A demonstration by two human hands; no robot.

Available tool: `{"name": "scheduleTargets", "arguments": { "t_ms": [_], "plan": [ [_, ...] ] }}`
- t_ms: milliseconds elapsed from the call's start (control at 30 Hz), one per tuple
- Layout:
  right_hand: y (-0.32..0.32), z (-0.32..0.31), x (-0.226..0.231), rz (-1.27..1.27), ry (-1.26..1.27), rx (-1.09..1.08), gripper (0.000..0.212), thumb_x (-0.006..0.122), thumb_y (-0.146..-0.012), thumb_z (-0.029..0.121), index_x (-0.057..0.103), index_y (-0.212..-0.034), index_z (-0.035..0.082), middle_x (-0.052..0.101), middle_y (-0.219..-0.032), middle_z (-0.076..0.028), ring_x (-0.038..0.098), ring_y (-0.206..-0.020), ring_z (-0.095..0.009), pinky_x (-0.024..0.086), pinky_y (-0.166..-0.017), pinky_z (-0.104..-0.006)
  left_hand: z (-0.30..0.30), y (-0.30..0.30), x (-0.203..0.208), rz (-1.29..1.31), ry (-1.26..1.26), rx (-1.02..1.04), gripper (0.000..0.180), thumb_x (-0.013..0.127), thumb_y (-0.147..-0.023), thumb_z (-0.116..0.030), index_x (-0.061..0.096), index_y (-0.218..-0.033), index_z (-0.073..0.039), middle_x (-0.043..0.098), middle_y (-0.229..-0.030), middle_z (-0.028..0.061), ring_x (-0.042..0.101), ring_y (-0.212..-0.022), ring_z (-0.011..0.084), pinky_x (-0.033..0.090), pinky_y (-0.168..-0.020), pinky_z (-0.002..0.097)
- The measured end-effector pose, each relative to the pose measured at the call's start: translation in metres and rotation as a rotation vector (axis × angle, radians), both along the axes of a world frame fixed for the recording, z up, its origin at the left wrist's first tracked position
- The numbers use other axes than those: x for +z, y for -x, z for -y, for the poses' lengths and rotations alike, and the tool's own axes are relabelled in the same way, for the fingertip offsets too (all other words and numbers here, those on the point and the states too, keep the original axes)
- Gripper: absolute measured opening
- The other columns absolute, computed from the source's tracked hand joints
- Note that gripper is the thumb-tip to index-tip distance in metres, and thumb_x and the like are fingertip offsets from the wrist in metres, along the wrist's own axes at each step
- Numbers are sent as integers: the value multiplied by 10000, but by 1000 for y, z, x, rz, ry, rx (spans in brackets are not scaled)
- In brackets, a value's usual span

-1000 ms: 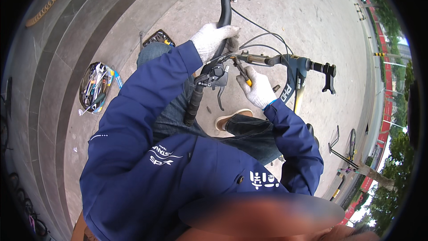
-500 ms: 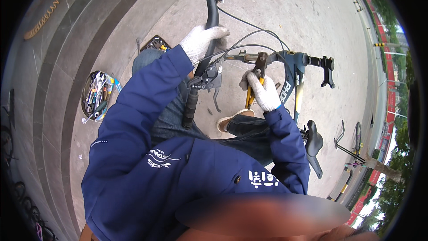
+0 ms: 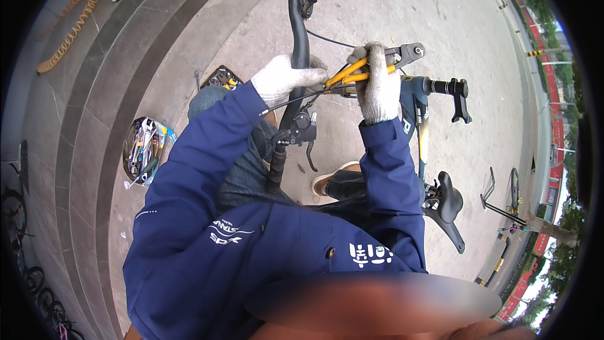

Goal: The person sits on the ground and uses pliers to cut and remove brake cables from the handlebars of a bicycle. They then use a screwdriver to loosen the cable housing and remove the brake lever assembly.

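Observation:
My left hand (image 3: 283, 80), in a white knit glove, is closed around the black handlebar (image 3: 296, 22), its thumb reaching toward the black cables. My right hand (image 3: 381, 88), gloved too, holds a pair of cable cutters (image 3: 411, 55) with yellow handles. The dark jaws point right, away from the handlebar, and the handle ends reach close to my left thumb. A thin black cable (image 3: 283, 107) runs below my left fingers toward the handles. The brake lever (image 3: 311, 154) hangs on the near part of the bar. My right fingers partly hide the cables behind them.
The dark bicycle frame (image 3: 412, 104) stands right of my hands, with a stem (image 3: 461, 101) and a saddle (image 3: 449, 196). A tool container (image 3: 148, 151) and a small parts tray (image 3: 221, 79) sit on the ground at left. Steps (image 3: 82, 119) curve along the left.
My right hand has risen and turned the cable cutters from upright to pointing right, bringing them among the cables. My left hand stays on the handlebar, which has shifted slightly.

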State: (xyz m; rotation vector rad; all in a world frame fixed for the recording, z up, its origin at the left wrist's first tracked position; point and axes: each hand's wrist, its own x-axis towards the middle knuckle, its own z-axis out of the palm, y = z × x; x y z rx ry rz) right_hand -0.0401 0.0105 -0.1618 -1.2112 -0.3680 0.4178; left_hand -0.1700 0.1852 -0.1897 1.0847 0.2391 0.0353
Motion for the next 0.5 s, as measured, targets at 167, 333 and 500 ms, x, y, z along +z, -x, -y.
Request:
{"name": "scheduleTargets", "arguments": {
  "t_ms": [167,333,500],
  "plan": [
    [4,-18,-4,77,-34,7,261,616,-1081,233,617,-1190,-5,720,-1014,-146,716,-948,-247,614,-821,-377,2,-3,-3,-11,-184,-56,387,800,-939,-210,704,-1195,64,751,-1074,133,716,-938,184,573,-894,302],
    [3,-19,-9,-98,-73,137,241,657,-1046,167,622,-1194,-21,722,-1009,-159,719,-911,-247,619,-804,-384,-1,-2,-9,-7,-60,-92,407,800,-940,-201,696,-1232,63,751,-1036,115,705,-909,160,570,-850,287],
    [2,-14,-1,-42,68,171,244,671,-1033,166,649,-1182,-26,736,-1027,-157,730,-897,-229,626,-806,-363,1,0,-6,-38,14,-141,400,790,-946,-197,692,-1242,54,736,-1028,102,685,-928,146,550,-837,273]
  ]
}}
